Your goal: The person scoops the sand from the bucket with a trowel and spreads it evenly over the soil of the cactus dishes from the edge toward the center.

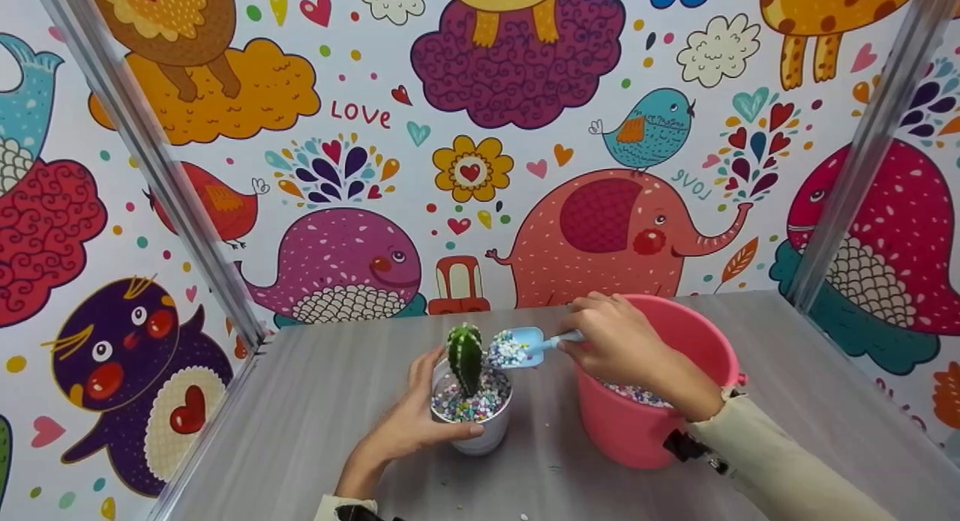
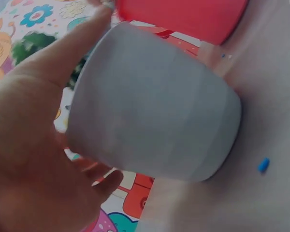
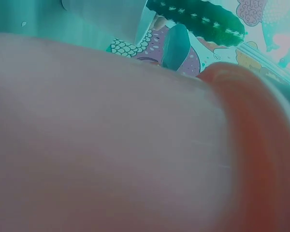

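A small green cactus (image 1: 465, 360) stands upright in a white pot (image 1: 484, 436), among multicoloured pebbles (image 1: 472, 407). My left hand (image 1: 401, 425) holds the pot by its side, thumb in front and fingers behind. The left wrist view shows the pot's smooth wall (image 2: 154, 106) close up. My right hand (image 1: 619, 339) grips the handle of a light blue scoop (image 1: 531, 348), whose pebble load hangs just right of the cactus, above the pot rim. In the right wrist view the scoop (image 3: 176, 48) appears beside the cactus (image 3: 203, 21); the right hand is hidden there.
A pink bucket (image 1: 622, 431) with pebbles inside stands right of the pot, under my right forearm. A few loose pebbles, one of them blue (image 2: 264, 165), lie on the grey tabletop (image 1: 315, 401). A cartoon-patterned wall (image 1: 465, 229) with metal posts closes off the back.
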Motion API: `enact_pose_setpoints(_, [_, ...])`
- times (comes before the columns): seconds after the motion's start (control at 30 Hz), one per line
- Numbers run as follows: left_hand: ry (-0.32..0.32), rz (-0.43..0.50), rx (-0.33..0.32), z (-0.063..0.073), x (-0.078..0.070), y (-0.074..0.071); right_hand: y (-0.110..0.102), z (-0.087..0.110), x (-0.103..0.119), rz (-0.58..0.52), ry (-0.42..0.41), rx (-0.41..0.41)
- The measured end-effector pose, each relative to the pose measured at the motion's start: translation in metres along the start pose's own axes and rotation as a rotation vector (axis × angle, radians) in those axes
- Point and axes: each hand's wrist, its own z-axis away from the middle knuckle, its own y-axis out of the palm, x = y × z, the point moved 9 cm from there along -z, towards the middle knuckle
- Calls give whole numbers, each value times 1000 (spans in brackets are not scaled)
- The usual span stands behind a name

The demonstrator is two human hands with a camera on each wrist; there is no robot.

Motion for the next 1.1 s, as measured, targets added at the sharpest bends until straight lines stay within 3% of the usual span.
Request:
enact_pose_setpoints(0.33, [-47,-55,-31,2,2,1,4,-3,9,50,7,12])
enact_pose_setpoints(0.77, [7,1,26,3,0,-3,5,-1,13,107,-32,-40])
enact_pose_setpoints(0.93, [6,-79,-17,2,-8,3,5,-2,14,133,-22,-41])
enact_pose_setpoints(1.1, [5,-95,-43,1,-11,2,5,-2,19,171,-71,-76])
